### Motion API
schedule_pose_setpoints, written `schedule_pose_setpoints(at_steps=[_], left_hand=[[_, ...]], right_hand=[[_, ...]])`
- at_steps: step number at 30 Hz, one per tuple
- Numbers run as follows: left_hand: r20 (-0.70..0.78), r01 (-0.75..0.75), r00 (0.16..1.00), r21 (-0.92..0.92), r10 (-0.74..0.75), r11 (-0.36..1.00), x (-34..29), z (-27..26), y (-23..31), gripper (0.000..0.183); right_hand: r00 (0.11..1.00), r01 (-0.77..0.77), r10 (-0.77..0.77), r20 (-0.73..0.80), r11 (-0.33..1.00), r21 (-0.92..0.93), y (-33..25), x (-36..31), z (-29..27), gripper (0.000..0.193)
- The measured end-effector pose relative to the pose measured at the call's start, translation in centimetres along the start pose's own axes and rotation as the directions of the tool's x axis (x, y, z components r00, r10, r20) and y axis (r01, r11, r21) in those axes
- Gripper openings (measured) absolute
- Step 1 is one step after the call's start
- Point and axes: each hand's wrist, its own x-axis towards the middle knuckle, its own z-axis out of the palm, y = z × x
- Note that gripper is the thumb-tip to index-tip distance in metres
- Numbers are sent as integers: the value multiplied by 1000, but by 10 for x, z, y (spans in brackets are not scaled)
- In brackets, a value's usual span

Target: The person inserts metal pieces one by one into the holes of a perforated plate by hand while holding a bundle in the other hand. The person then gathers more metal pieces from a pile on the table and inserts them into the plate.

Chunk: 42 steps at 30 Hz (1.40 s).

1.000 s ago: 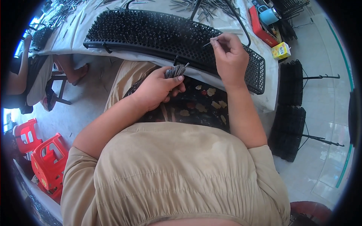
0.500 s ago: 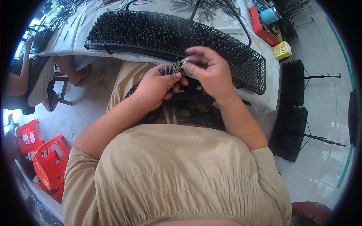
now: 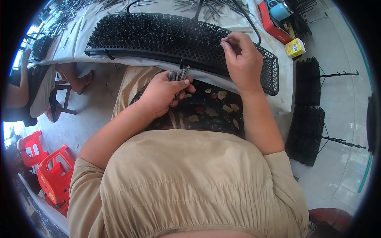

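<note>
thin grey rods (image 3: 181, 74) — bunched, black perforated rack (image 3: 193, 56) — part-filled

One blue mug (image 3: 280, 12), one yellow carton (image 3: 294, 48), one red box (image 3: 273, 29) (pins (image 3: 181, 75) beyond counting).

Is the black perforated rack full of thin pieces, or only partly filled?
Partly filled: thin pieces crowd the left of the rack, but bare holes show at its right end.
</note>
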Motion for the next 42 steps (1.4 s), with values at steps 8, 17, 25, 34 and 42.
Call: schedule_pose_setpoints(at_steps=[8,17,25,34,42], left_hand=[[4,-12,1000,-11,12,1000,2,-1,-2,11],[34,-21,999,-63,23,998,3,-2,-3,11],[126,-104,984,-151,123,983,-2,-3,-2,11],[123,-110,986,-48,116,993,-3,0,-5,16],[116,-108,987,-35,111,994,-6,4,-5,17]], right_hand=[[999,-34,33,8,998,61,8,-9,14,15],[960,279,-278,24,949,-145,16,-5,12,13],[875,-456,351,334,828,325,-40,-36,1,12],[633,-774,431,643,353,525,-42,-47,6,18],[685,-726,403,607,444,525,-49,-49,5,21]])
